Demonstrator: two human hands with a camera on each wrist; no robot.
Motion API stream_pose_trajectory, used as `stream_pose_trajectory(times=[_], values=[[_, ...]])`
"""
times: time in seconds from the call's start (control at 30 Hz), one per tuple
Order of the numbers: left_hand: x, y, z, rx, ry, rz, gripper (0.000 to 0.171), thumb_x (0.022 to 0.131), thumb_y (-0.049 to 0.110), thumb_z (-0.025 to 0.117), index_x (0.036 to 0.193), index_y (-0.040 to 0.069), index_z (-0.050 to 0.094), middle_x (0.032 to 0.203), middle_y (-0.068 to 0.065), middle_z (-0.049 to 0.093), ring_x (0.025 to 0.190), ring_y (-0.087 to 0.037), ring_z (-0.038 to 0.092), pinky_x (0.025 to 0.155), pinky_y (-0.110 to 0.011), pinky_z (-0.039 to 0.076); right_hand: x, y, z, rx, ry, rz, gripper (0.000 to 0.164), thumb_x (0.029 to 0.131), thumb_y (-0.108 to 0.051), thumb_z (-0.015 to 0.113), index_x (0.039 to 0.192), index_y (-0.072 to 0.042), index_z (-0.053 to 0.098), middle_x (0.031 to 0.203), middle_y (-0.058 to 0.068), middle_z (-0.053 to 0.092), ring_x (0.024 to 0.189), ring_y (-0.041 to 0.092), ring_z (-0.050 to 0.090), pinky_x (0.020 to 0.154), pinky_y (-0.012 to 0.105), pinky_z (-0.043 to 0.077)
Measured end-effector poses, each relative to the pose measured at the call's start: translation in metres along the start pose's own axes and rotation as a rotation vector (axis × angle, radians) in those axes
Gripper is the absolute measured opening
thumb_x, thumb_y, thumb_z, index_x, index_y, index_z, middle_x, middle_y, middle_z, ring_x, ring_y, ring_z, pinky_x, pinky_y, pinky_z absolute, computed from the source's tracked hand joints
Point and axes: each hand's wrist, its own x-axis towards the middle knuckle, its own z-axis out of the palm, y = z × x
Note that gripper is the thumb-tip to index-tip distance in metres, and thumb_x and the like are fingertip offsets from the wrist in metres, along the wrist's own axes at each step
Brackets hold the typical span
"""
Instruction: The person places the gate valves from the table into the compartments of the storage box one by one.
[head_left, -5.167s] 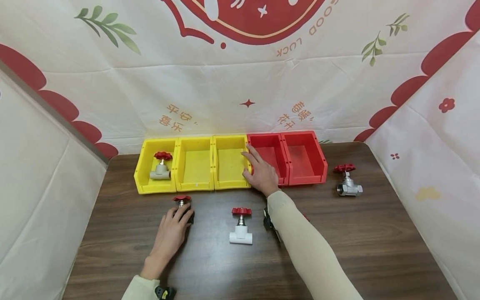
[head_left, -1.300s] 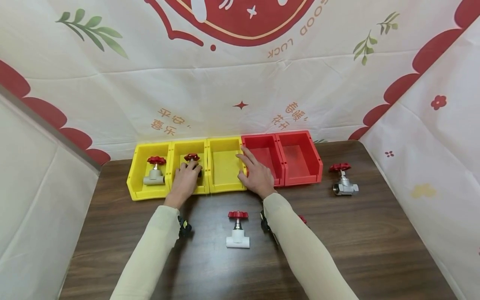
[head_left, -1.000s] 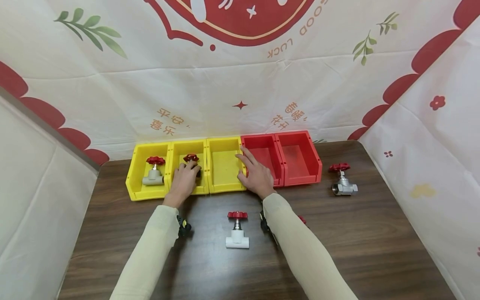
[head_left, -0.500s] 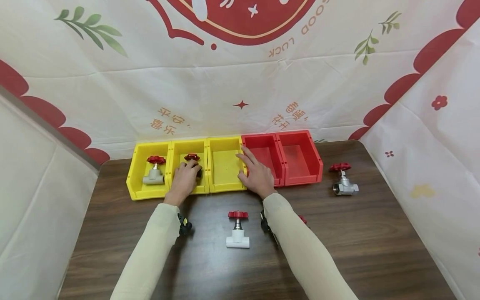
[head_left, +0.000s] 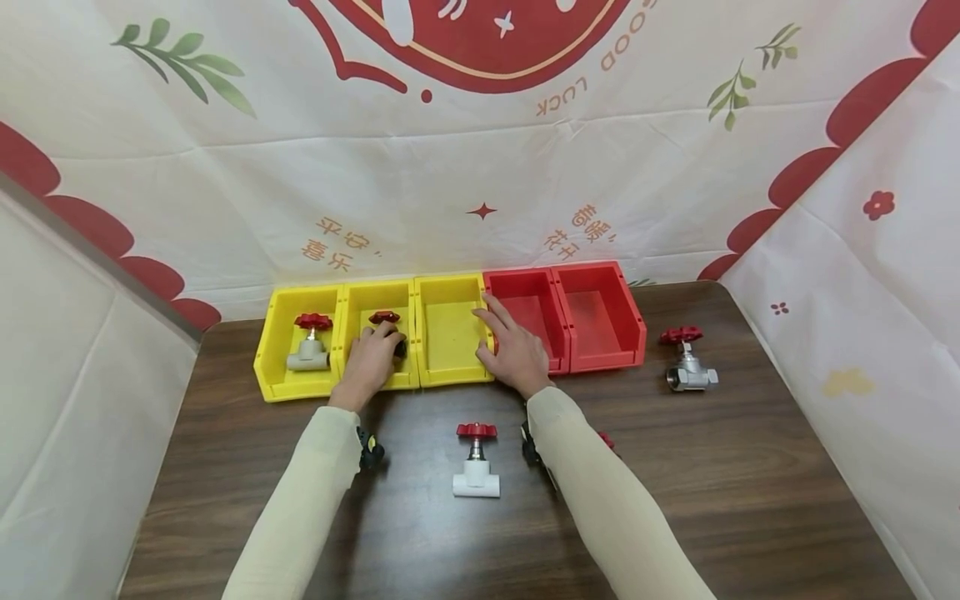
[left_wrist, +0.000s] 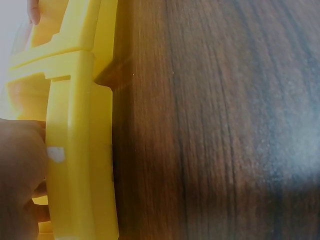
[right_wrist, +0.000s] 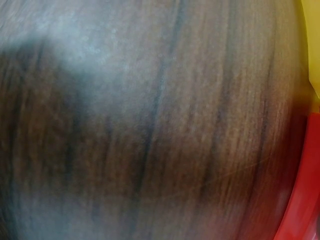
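Note:
My left hand (head_left: 367,361) reaches into the second yellow bin (head_left: 381,292) from the left. Its curled fingers hold a gate valve with a red handwheel (head_left: 384,317) and a dark body, mostly hidden by the hand. In the left wrist view the hand (left_wrist: 21,167) goes behind the yellow bin's front lip (left_wrist: 82,165). My right hand (head_left: 516,352) rests with spread, relaxed fingers at the wall between the third yellow bin (head_left: 452,329) and the first red bin (head_left: 528,304). A pale grey valve (head_left: 309,350) with a red handwheel sits in the leftmost yellow bin (head_left: 281,342).
On the wooden table (head_left: 450,550) stand a white valve (head_left: 476,475) in front and a silver metal valve (head_left: 690,371) at the right. Another red handwheel (head_left: 606,438) peeks out beside the right sleeve. The second red bin (head_left: 600,325) ends the row, against a printed cloth (head_left: 420,192).
Since the oldest frame, my left hand has carried the dark valve from the table into the second yellow bin. The right hand stays in place; over the last second hardly anything moves.

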Motion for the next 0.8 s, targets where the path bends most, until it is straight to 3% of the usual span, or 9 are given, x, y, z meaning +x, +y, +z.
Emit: stream_pose_trajectory(times=[0.47, 0.8], values=[[-0.0045, -0.0003, -0.0003, 0.013, 0.022, 0.010, 0.035, 0.089, 0.008, 0.065, 0.124, 0.005, 0.063, 0.132, -0.015, 0.053, 0.110, -0.041, 0.051, 0.088, -0.056, 0.044, -0.0010, 0.0003, -0.0010, 0.003, -0.007, -0.001, 0.070, 0.077, -0.033, 0.067, 0.142, -0.037, 0.041, 0.156, -0.024, 0.009, 0.068, 0.011, 0.049, 0.055, 0.027, 0.047], [-0.0097, 0.0033, -0.0016, 0.076, 0.066, 0.024, 0.034, 0.090, 0.004, 0.062, 0.123, 0.010, 0.064, 0.131, -0.013, 0.055, 0.107, -0.039, 0.053, 0.082, -0.054, 0.047, -0.0012, 0.0012, -0.0005, 0.011, -0.004, -0.004, 0.070, 0.077, -0.033, 0.066, 0.142, -0.037, 0.041, 0.155, -0.024, 0.009, 0.069, 0.012, 0.049, 0.056, 0.027, 0.047]])
